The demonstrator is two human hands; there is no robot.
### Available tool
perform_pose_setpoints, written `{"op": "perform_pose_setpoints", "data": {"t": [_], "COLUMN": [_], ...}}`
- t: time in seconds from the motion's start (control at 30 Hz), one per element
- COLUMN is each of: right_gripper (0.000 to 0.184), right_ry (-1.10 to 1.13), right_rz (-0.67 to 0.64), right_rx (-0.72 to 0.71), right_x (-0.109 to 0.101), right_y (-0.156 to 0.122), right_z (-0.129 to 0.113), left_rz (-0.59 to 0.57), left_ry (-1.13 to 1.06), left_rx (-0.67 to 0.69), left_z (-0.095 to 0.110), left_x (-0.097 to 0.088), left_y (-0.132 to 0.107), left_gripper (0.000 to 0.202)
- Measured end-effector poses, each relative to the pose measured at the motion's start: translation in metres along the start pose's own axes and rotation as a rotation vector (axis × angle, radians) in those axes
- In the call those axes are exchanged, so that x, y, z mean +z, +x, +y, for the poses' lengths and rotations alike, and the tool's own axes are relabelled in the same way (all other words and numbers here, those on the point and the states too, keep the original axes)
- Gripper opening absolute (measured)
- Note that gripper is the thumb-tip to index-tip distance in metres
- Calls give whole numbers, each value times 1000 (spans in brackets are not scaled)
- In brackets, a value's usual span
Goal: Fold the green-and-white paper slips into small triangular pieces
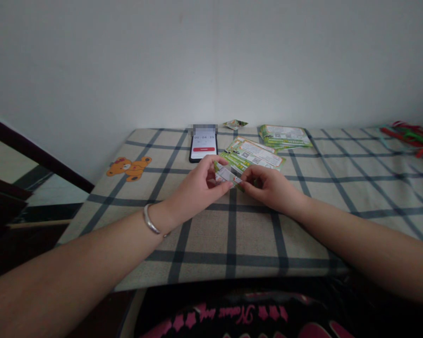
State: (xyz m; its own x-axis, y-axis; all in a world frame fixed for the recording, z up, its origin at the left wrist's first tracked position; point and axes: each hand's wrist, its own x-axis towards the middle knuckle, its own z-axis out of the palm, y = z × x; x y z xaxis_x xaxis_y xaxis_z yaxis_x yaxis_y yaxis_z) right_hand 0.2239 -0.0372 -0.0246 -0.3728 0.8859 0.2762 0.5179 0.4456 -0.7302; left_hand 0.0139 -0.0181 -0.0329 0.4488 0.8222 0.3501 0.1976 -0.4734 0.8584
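Observation:
My left hand and my right hand meet over the middle of the checked tablecloth. Both pinch a small folded piece of printed paper, green and white, held just above the cloth. A silver bangle sits on my left wrist. Right behind my hands lies a loose pile of green printed leaflets. A second stack of the same leaflets lies farther back.
A black phone with a lit screen and a red button lies at the back, left of the leaflets. A small folded paper piece rests near the wall. Red and green strips lie at the far right. An orange bear print marks the cloth's left side.

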Motion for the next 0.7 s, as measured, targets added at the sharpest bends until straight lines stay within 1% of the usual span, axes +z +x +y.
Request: {"op": "perform_pose_setpoints", "data": {"t": [0.07, 0.17, 0.3, 0.47, 0.6, 0.7], "right_gripper": [9, 9, 8, 4, 4, 4], "right_ry": [-20, -56, -97, -161, -177, -183], "right_rz": [9, 53, 67, 65, 142, 229], "right_rx": [7, -1, -22, -66, -88, -142], "right_x": [0, 0, -1, -2, -3, -6], "right_y": [0, 1, 1, 0, 0, 2], "right_z": [2, 4, 3, 3, 3, 4], "left_rz": [5, 1, 17, 72, 83, 73], "left_ry": [0, 16, 132, 203, 191, 264], "left_rx": [29, 47, 34, 55, 85, 111], "left_z": [2, 7, 13, 11, 8, 11], "left_x": [-2, -5, -8, -10, -12, -11], "left_y": [0, 0, 1, 2, 3, 3], "left_gripper": [36, 28, 31, 28, 21, 15]}}
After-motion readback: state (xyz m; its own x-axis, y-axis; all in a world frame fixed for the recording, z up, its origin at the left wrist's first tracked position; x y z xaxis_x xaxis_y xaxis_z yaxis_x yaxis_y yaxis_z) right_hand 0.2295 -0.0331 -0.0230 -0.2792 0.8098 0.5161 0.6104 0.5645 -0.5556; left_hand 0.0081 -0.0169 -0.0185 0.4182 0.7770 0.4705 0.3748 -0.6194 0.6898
